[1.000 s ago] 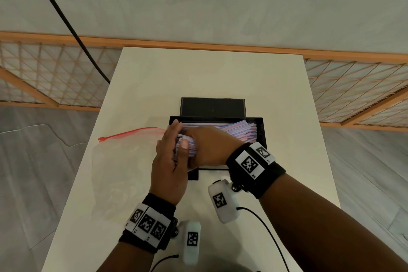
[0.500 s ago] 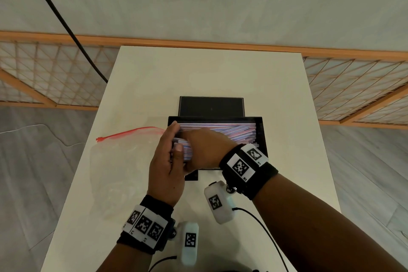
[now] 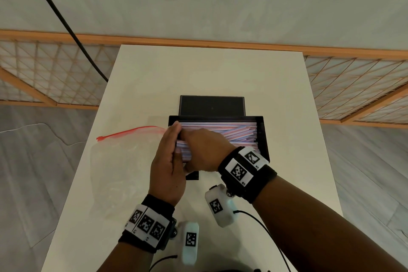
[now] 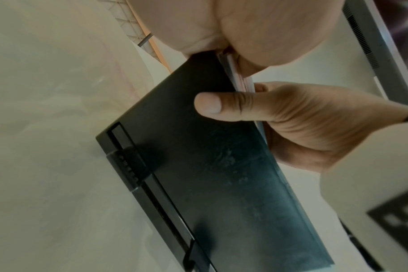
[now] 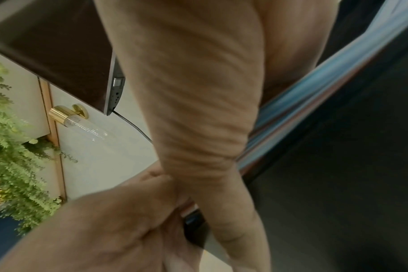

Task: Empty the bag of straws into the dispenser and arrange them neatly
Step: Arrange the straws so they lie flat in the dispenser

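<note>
**Both hands at the left end of the straw tray**

A white table (image 3: 136, 86) fills the middle of the head view, running away to a wooden lattice screen (image 3: 55, 77) and a grey wall beyond. A black cable (image 3: 66, 26) hangs down across the far left and passes behind the table's left edge.

On the table's near left lies the clear bag (image 3: 123, 165), flattened, its red zip strip (image 3: 130, 132) along the far edge; its right side is covered by the left hand. Whether any straws are left in it cannot be told.

The black dispenser (image 3: 262, 139) sits at the table's centre, its lid (image 3: 212, 106) standing open on the far side. The straws (image 3: 231, 132), pink, blue and white, lie lengthwise in the tray, some slanting across the others.

The right hand (image 3: 203, 150) reaches in from the right and rests on the straws' left end, thumb over the near wall; its fingers are hidden under the palm, so their state cannot be told. The left hand (image 3: 169, 161) stands edge-on against the tray's left end, fingers straight and pressed together, flat against the straw tips. The two hands hide the tray's left third.

Black wristbands with white coded tags sit on both wrists, with small white camera pods (image 3: 220, 207) below them near the table's near edge.
</note>
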Tool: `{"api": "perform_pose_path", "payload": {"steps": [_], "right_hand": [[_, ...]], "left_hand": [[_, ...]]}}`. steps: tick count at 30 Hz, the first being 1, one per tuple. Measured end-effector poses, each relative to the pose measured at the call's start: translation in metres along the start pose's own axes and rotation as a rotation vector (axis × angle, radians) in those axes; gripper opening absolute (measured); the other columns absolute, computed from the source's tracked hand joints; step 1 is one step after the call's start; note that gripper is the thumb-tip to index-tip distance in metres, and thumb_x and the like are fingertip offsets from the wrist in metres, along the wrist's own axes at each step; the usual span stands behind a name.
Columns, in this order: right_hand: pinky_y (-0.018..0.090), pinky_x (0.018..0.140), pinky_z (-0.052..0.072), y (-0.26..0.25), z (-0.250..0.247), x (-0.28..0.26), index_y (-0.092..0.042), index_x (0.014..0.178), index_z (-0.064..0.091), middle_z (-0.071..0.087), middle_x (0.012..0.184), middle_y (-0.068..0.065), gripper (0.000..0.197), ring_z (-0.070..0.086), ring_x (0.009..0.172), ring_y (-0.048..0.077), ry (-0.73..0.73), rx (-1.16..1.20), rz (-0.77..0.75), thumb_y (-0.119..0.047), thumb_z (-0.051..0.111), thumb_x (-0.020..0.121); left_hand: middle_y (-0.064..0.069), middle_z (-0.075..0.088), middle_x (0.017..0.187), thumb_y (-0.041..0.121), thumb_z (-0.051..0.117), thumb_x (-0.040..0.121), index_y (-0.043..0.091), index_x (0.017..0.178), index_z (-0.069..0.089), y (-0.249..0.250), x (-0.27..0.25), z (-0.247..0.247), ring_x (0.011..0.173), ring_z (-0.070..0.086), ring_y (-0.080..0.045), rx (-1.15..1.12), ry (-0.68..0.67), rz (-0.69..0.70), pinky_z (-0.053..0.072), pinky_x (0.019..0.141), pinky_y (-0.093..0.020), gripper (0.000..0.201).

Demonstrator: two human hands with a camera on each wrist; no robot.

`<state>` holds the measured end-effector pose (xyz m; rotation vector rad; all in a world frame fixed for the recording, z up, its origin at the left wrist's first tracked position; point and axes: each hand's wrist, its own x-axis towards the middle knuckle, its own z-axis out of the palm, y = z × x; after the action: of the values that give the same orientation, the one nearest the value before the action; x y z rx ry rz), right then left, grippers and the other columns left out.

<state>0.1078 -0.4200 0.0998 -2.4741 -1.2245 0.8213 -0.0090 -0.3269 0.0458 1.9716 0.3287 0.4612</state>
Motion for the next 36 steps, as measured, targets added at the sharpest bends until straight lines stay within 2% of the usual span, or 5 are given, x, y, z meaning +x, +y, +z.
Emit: {"api": "perform_pose_path", "payload": {"steps": [8,13,19,26,36], "right_hand": [[0.047,0.096,0.053,-0.001,0.002,-0.001,-0.020,0.140,0.050,0.065,0.127,0.005,0.077,0.064,0.114,0.029,0.005,-0.031,-0.003,-0.040,0.085,0.075],[0.054,0.103,0.048,-0.003,0.007,-0.001,-0.017,0.143,0.050,0.055,0.132,0.009,0.077,0.056,0.121,0.030,-0.003,-0.027,0.022,-0.041,0.083,0.078],[0.050,0.107,0.043,0.003,0.000,-0.010,-0.023,0.143,0.049,0.051,0.132,0.003,0.085,0.053,0.123,0.026,0.069,0.041,0.004,-0.050,0.087,0.072],[0.050,0.102,0.049,0.022,-0.003,-0.022,-0.028,0.139,0.054,0.056,0.130,-0.001,0.068,0.060,0.117,0.024,0.171,0.128,0.004,-0.058,0.072,0.081],[0.048,0.103,0.051,0.024,-0.006,-0.034,-0.029,0.135,0.058,0.061,0.128,-0.003,0.055,0.062,0.116,0.020,0.157,0.180,-0.010,-0.046,0.073,0.085]], "left_hand": [[-0.010,0.039,0.157,-0.002,0.033,0.098,-0.001,0.150,0.037,-0.012,0.002,0.001,0.148,0.035,-0.022,0.072,-0.028,0.050,0.031,0.120,-0.044,0.052],[-0.014,0.038,0.157,0.011,0.028,0.098,-0.004,0.149,0.037,-0.011,0.003,0.001,0.149,0.033,-0.021,0.099,-0.045,0.069,0.028,0.122,-0.028,0.054],[-0.013,0.041,0.156,0.001,0.035,0.101,-0.002,0.148,0.040,-0.003,0.002,-0.004,0.146,0.037,-0.016,0.002,-0.024,0.017,0.033,0.117,-0.019,0.048],[0.003,0.042,0.156,0.044,0.042,0.098,0.016,0.151,0.041,0.007,0.002,-0.003,0.144,0.037,-0.006,0.176,-0.031,-0.018,0.035,0.114,-0.016,0.060],[-0.004,0.053,0.146,0.018,0.050,0.099,0.009,0.134,0.062,-0.005,0.003,0.001,0.145,0.037,-0.016,0.312,-0.016,0.069,0.039,0.115,-0.043,0.038]]}}
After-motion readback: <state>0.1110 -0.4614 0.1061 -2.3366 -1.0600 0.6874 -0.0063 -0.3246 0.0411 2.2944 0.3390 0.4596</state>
